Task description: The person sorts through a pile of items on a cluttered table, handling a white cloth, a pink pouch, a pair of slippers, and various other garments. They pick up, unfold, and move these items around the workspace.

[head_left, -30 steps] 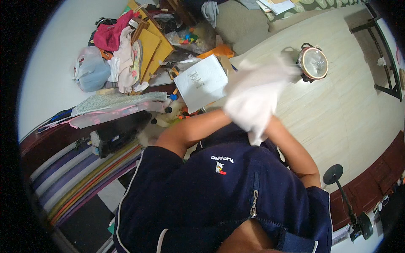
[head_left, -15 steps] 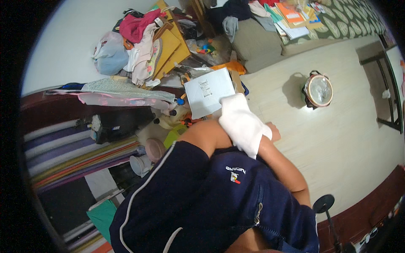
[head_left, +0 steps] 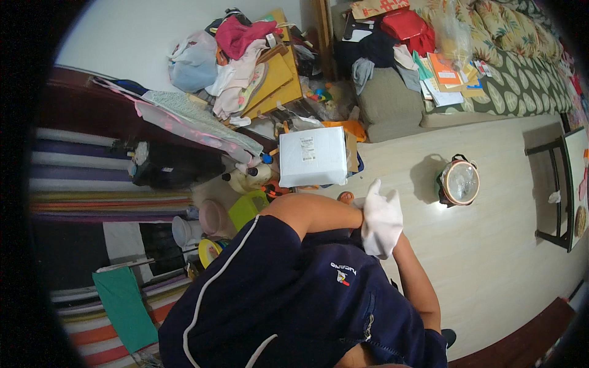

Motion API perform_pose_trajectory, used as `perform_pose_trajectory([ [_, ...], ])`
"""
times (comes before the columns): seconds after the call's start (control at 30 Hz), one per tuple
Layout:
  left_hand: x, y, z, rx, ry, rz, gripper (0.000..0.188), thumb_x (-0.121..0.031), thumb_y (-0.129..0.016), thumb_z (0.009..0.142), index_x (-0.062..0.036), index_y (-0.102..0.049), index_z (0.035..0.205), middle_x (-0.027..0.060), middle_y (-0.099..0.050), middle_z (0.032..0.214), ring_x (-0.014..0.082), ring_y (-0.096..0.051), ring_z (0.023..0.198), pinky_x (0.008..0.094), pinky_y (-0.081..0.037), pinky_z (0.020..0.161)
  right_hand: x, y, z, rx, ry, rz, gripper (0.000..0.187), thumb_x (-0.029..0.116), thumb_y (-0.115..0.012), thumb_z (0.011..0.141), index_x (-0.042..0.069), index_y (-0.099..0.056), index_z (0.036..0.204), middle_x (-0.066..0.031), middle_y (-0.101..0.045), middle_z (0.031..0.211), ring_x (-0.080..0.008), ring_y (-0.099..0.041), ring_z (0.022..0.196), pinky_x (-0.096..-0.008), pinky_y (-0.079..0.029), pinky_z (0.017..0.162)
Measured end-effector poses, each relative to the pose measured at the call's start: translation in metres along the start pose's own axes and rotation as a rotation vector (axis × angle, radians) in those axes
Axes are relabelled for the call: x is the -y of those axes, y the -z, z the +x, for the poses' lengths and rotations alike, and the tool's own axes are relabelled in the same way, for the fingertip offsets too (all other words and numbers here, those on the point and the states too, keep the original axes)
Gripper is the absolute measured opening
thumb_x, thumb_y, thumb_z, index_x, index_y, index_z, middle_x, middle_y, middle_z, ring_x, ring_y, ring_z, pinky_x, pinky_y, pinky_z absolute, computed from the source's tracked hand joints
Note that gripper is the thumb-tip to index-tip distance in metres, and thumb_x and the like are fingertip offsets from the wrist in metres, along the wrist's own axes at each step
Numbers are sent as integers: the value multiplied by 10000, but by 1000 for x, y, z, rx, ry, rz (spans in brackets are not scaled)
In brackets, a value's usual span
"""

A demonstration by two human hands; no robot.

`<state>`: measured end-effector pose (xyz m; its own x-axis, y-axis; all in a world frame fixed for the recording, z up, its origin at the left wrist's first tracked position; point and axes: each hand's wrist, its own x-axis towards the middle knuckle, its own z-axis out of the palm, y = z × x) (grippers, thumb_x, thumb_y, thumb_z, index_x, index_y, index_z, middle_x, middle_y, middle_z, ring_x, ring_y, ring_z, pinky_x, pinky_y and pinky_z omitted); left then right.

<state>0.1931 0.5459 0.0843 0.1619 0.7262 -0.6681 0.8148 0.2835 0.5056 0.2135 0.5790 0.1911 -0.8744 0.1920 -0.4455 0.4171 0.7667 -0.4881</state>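
Note:
A white cloth (head_left: 381, 226) is bunched upright where my two arms meet, in front of my navy shirt (head_left: 288, 294). My right forearm (head_left: 418, 276) rises from the lower right and ends in the cloth, which covers that hand. My left forearm (head_left: 319, 214) comes across from the left, and its wrist goes in behind the cloth. The fingers of both hands are hidden. A bare foot's toes (head_left: 345, 197) show just beyond my left forearm. Past them lies a white box (head_left: 313, 156) with a printed label.
A round lidded container (head_left: 461, 183) stands on the pale floor (head_left: 491, 264) at right. Clothes and a plastic bag (head_left: 195, 61) are heaped at far left. A sofa (head_left: 389, 98) holds papers and clothes. Pink and white buckets (head_left: 211, 216) are at left, and a black-framed table (head_left: 555, 184) at far right.
The white cloth has gone from lying across my left wrist to standing bunched at its end. The left-hand fingers that stuck out past it are now hidden. The view has shifted.

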Motion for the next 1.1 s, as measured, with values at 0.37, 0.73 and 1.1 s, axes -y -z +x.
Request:
perform_pose_trajectory([
  [0.37, 97, -17, -66, -313, 300, -1195, 208, -240, -547, 782, -42, -599, 820, 85, -625, 840, 155, -603, 704, 276, -454, 587, -103, 4, -8, -293, 268, 312, 431, 193, -561, 648, 26, -445, 1028, -144, -562, 844, -295, -545, 845, -378, -367, 800],
  [0.73, 9, 30, -36, -326, -493, -2791, 324, -321, -458, 840, -69, -559, 1016, 90, -601, 975, 201, -576, 849, 339, -463, 759, -34, -47, 35, -673, 291, 127, 324, 178, -552, 659, 49, -500, 952, -151, -556, 875, -302, -524, 819, -367, -400, 731],
  [1.1, 24, 32, -63, -599, 22, -1356, 405, -260, -495, 845, -39, -460, 1183, 122, -527, 1106, 210, -510, 992, 360, -429, 821, 0, 61, 52, -132, 497, -149, 396, 259, -629, 565, 68, -581, 908, -167, -568, 816, -321, -538, 833, -359, -442, 664],
])
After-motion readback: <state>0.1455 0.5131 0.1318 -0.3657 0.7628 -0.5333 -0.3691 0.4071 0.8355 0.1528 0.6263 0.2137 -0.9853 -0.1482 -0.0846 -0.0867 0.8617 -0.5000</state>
